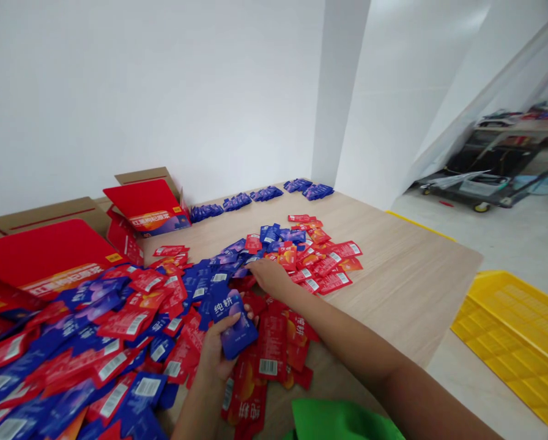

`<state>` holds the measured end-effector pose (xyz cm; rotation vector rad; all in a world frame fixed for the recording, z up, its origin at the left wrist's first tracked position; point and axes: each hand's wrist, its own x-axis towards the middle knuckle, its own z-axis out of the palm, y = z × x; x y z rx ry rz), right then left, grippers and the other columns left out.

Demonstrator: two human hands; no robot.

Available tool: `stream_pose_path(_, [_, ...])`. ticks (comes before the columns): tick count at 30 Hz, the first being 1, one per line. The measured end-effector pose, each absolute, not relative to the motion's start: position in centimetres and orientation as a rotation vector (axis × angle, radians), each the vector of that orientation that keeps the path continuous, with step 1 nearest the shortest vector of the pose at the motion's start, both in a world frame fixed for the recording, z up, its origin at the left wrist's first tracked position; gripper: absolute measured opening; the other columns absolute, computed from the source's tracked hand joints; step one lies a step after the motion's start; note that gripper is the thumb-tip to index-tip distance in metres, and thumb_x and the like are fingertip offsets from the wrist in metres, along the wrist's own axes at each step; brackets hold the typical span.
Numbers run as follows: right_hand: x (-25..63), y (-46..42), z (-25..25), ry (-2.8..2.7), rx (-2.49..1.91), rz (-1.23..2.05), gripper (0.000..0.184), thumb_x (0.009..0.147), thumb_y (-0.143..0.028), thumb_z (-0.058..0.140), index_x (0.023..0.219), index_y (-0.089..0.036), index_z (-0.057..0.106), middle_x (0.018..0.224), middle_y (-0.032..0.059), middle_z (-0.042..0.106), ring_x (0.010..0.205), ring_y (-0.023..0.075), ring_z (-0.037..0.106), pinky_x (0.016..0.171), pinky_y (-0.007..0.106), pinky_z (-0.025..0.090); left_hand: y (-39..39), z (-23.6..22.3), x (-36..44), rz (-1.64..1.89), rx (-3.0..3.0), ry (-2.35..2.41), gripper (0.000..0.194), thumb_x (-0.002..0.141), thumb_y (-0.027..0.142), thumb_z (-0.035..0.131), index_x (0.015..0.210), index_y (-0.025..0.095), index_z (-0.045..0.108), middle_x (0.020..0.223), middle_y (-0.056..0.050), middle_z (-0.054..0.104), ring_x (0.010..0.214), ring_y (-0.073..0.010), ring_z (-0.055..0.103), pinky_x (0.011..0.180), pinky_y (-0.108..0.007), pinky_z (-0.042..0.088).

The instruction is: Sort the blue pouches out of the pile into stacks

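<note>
My left hand (pixel 219 348) is closed around a blue sachet (pixel 233 324) with white characters, front side up; whether more sachets lie under it I cannot tell. Ahead and to the right of it, my right hand (pixel 268 275) reaches into the pile, its fingers bent down at a blue sachet (pixel 241 269). Its fingertips are partly hidden, so I cannot see whether they grip it. Red sachets (pixel 271 348) lie beneath and between my wrists. Loose blue sachets (pixel 200 284) spread to the left of my hands, and more red ones (pixel 331 263) lie to the right.
Two open red cartons (pixel 159 205) (pixel 49 256) stand at the left. Blue sachet stacks (pixel 267 194) line the table's (pixel 393 269) wall side. A large mixed heap (pixel 95 348) covers the near left. Beyond the right edge are a yellow crate (pixel 522 336) and a wheeled cart (pixel 485 189).
</note>
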<state>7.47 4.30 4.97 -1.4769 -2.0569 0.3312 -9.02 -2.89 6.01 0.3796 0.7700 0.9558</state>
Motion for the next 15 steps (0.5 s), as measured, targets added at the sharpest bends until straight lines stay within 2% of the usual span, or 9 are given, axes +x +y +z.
stream_pose_path(5, [10.3, 3.4, 5.9, -1.677, -1.534, 0.525, 0.025, 0.087, -0.018, 0.038, 0.090, -0.022, 0.062, 0.083, 0.0029, 0.069, 0.082, 0.0185, 0.064, 0.077, 0.032, 0.048, -2.8, 5.9, -8.6, 0.973, 0.364, 0.823, 0.024, 0.077, 0.008, 0.053, 0.099, 0.014, 0.061, 0.074, -0.005, 0.066, 0.062, -0.0157, 0.065, 0.069, -0.033, 0.058])
stream_pose_path(9, [10.0, 1.2, 6.6, -1.450, -1.434, 0.828, 0.030, 0.085, -0.018, 0.028, 0.092, -0.022, 0.057, 0.062, -0.0020, 0.064, 0.058, 0.0165, 0.064, 0.055, 0.029, 0.051, -2.8, 5.9, -8.1, 0.975, 0.329, 0.889, 0.013, 0.083, 0.015, 0.053, 0.093, 0.014, 0.061, 0.076, -0.006, 0.068, 0.065, -0.0162, 0.067, 0.067, -0.031, 0.058])
stream_pose_path(12, [8.0, -1.9, 7.0, -1.056, -1.175, 1.264, 0.024, 0.082, -0.023, 0.032, 0.095, -0.023, 0.052, 0.064, -0.0011, 0.065, 0.056, 0.0176, 0.064, 0.052, 0.031, 0.051, -2.9, 5.9, -7.9, 1.023, 0.348, 0.931, 0.015, 0.086, 0.022, 0.052, 0.095, 0.014, 0.062, 0.079, -0.006, 0.070, 0.068, -0.0163, 0.067, 0.065, -0.029, 0.058])
stream_pose_path(15, [5.9, -5.2, 7.0, -0.871, -1.029, 1.517, 0.017, 0.081, -0.033, 0.044, 0.095, -0.026, 0.050, 0.069, 0.0007, 0.067, 0.054, 0.0176, 0.064, 0.050, 0.030, 0.049, -3.0, 5.9, -7.7, 1.052, 0.395, 0.974, 0.015, 0.084, 0.023, 0.056, 0.092, 0.013, 0.062, 0.075, -0.005, 0.070, 0.060, -0.0155, 0.066, 0.056, -0.025, 0.056])
